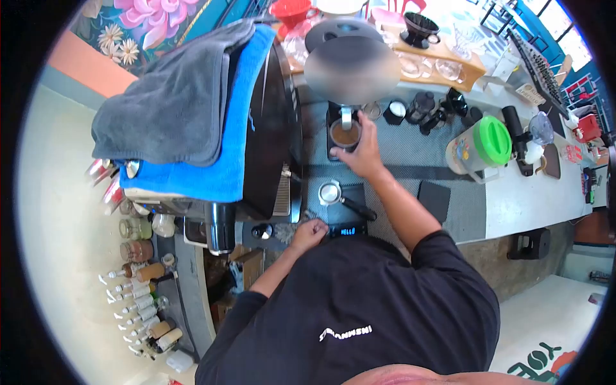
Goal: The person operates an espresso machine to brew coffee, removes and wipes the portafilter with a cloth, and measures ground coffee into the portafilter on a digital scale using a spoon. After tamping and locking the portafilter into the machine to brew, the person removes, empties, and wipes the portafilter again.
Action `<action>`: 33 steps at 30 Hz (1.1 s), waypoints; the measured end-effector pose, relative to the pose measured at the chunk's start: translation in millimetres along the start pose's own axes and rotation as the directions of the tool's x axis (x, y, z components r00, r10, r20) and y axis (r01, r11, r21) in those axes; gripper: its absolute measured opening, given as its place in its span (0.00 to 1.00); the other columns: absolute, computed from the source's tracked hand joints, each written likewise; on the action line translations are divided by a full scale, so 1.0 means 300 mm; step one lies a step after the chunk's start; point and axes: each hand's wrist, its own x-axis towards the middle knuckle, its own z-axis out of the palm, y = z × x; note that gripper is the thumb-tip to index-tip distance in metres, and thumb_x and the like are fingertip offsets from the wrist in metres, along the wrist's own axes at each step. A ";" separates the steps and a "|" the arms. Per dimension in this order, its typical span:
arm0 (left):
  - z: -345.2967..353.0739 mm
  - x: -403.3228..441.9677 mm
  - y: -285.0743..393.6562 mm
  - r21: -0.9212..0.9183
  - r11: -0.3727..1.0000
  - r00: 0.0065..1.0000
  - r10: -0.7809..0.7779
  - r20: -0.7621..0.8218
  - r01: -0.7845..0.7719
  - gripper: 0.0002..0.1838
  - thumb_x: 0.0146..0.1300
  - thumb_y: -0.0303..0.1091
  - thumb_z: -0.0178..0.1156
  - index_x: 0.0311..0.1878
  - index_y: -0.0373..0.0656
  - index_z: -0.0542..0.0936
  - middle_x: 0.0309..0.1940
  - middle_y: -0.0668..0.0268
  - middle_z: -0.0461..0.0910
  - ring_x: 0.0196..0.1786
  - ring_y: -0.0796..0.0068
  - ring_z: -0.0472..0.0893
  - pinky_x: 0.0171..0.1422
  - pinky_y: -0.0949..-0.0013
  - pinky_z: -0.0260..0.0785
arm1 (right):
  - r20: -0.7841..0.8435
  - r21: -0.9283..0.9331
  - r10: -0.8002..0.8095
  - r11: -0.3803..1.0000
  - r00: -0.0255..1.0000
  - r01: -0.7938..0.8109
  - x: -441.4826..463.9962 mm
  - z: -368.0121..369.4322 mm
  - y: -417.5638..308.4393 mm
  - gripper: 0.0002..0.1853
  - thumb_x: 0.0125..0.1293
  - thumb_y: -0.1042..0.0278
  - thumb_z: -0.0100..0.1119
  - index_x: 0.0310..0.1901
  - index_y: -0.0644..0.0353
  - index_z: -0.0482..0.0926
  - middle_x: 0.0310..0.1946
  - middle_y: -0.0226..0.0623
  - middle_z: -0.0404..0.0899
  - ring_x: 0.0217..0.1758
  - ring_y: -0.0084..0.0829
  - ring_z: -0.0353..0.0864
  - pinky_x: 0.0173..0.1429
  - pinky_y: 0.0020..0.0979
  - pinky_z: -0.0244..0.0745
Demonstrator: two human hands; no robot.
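My right hand (360, 149) is wrapped round a round cup (345, 133) with brown grounds in it, below the metal spout (346, 115) of the grinder (350, 70). Nearer to me, a portafilter (330, 192) with a black handle lies on a black scale (357, 192), whose display (348, 231) reads HELLO. Beside the display's left end rests my left hand (310, 233), its fingers curled; whatever they may hold is too small to tell.
A coffee machine (273, 128) draped with grey and blue towels (173, 96) stands at left. On the right are a green-lidded jug (494, 141) and a black pad (434, 201). Behind the grinder, a wooden rack (471, 70) holds glassware.
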 end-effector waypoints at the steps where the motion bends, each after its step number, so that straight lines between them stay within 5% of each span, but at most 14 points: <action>1: 0.003 0.005 -0.015 0.016 0.999 0.999 0.039 -0.015 -0.039 0.14 0.73 0.45 0.70 0.47 0.42 0.89 0.28 0.67 0.85 0.31 0.74 0.82 0.40 0.65 0.76 | 0.025 -0.016 -0.015 1.000 1.000 0.015 -0.012 -0.007 0.007 0.61 0.50 0.60 0.90 0.82 0.65 0.60 0.71 0.60 0.68 0.76 0.62 0.67 0.81 0.50 0.68; 3: 0.009 0.003 -0.034 0.034 0.997 0.997 0.074 -0.035 -0.073 0.14 0.73 0.45 0.70 0.47 0.43 0.90 0.28 0.66 0.86 0.31 0.73 0.83 0.40 0.65 0.76 | -0.005 -0.034 -0.042 0.999 0.999 0.042 -0.032 -0.036 -0.004 0.50 0.58 0.63 0.84 0.79 0.64 0.65 0.68 0.58 0.73 0.69 0.59 0.76 0.74 0.48 0.75; 6: 0.010 0.002 -0.018 0.013 0.998 0.998 0.056 -0.041 -0.056 0.13 0.73 0.43 0.70 0.47 0.43 0.90 0.28 0.66 0.86 0.31 0.73 0.84 0.40 0.65 0.76 | 0.142 0.080 0.116 0.989 0.983 -0.128 -0.038 -0.073 -0.013 0.30 0.68 0.69 0.75 0.69 0.65 0.76 0.57 0.53 0.81 0.57 0.54 0.84 0.62 0.45 0.81; 10: 0.009 -0.005 0.003 -0.009 1.000 0.999 -0.005 -0.035 0.005 0.12 0.73 0.42 0.69 0.47 0.43 0.90 0.28 0.67 0.86 0.30 0.76 0.83 0.39 0.66 0.76 | 0.170 0.023 0.029 0.999 0.985 -0.034 -0.001 -0.110 -0.027 0.09 0.75 0.75 0.65 0.53 0.66 0.87 0.41 0.49 0.83 0.46 0.53 0.86 0.53 0.45 0.82; 22: 0.008 -0.011 0.013 -0.065 0.997 0.999 -0.050 -0.020 0.049 0.12 0.75 0.41 0.68 0.49 0.42 0.89 0.30 0.67 0.88 0.32 0.77 0.85 0.39 0.66 0.77 | 0.118 0.029 -0.194 0.981 0.974 0.192 0.067 -0.158 -0.105 0.08 0.74 0.76 0.64 0.51 0.65 0.87 0.39 0.49 0.85 0.44 0.53 0.88 0.51 0.45 0.83; 33: 0.012 -0.014 0.027 -0.094 0.995 0.999 -0.034 -0.030 0.031 0.10 0.79 0.39 0.65 0.50 0.41 0.86 0.26 0.71 0.83 0.25 0.81 0.80 0.31 0.70 0.72 | 0.186 0.023 -0.139 0.990 0.973 0.137 0.060 -0.155 -0.121 0.08 0.77 0.75 0.62 0.52 0.66 0.87 0.42 0.51 0.88 0.44 0.50 0.90 0.50 0.42 0.84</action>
